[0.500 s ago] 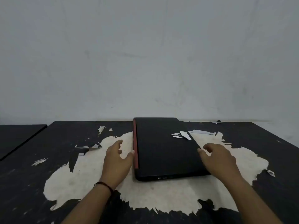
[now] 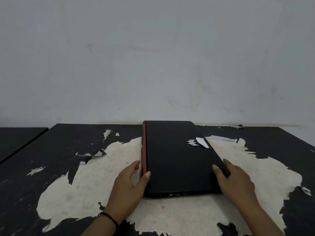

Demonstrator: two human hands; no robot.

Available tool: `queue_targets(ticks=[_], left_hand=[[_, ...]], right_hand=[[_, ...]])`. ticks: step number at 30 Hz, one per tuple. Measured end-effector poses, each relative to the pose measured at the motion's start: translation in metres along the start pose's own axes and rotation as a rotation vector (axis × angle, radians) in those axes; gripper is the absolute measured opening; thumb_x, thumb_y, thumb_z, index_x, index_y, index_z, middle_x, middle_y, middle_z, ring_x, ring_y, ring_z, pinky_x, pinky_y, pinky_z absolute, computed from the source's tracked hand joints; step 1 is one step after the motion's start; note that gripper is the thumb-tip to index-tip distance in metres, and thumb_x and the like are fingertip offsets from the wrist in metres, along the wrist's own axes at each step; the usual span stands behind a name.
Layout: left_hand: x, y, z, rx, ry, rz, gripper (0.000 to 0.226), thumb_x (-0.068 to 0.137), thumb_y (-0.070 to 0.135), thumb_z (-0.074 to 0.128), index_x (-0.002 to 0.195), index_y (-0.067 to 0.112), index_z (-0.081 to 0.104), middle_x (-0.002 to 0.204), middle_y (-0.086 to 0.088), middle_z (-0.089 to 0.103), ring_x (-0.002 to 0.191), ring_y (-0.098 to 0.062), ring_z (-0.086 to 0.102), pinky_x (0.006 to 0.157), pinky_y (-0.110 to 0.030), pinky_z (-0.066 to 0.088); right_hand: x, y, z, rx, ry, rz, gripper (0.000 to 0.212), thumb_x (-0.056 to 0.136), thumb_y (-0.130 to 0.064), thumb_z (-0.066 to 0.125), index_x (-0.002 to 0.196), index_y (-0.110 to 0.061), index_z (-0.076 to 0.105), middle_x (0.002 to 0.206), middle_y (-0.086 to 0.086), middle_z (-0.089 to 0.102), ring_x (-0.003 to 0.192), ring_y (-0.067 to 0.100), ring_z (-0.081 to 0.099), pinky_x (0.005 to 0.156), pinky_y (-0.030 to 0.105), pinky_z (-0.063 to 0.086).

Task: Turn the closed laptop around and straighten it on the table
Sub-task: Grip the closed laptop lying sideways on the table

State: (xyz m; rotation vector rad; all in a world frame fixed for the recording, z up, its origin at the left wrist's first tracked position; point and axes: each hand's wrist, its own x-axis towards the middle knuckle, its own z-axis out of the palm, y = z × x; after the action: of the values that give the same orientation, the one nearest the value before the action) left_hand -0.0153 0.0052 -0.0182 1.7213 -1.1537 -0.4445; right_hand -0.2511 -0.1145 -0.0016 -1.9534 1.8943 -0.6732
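The closed laptop [image 2: 177, 159] lay mid-frame on the table [image 2: 281, 147]. The left hand [image 2: 129, 183] gripped its left edge, the right hand [image 2: 235, 181] its right edge.

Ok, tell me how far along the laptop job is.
Done: the laptop is closed and flat on the table. In hand: the left hand grips its red edge, thumb on the lid; the right hand holds the opposite edge. Left: it sits with a short, ported side toward the person, so the turn looks unfinished, and final squaring to the table edge remains.
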Motion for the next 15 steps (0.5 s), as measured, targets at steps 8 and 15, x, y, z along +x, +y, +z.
queue_targets(ticks=[8, 15], left_hand=[[0.001, -0.001, 0.003, 0.055, -0.071, -0.044, 0.045, 0.091, 0.046, 0.046, 0.133, 0.046, 0.03, 0.112, 0.032, 0.041, 0.121, -0.005, 0.045, 0.121, -0.041, 0.015], [0.004, -0.007, 0.013, -0.145, -0.209, -0.136, 0.06, 0.073, 0.07, 0.055, 0.128, 0.057, 0.036, 0.129, 0.034, 0.046, 0.138, -0.013, 0.029, 0.119, -0.046, 0.02]], right_hand=[[0.003, 0.005, 0.005, 0.021, -0.093, 0.081, 0.07, 0.093, -0.058, 0.035, 0.153, -0.024, 0.022, 0.146, 0.004, 0.047, 0.134, 0.029, 0.041, 0.112, 0.049, 0.026], [-0.002, 0.003, 0.004, 0.134, -0.071, 0.069, 0.06, 0.093, -0.051, 0.044, 0.145, -0.022, 0.037, 0.141, 0.004, 0.053, 0.131, 0.03, 0.046, 0.114, 0.052, 0.023]])
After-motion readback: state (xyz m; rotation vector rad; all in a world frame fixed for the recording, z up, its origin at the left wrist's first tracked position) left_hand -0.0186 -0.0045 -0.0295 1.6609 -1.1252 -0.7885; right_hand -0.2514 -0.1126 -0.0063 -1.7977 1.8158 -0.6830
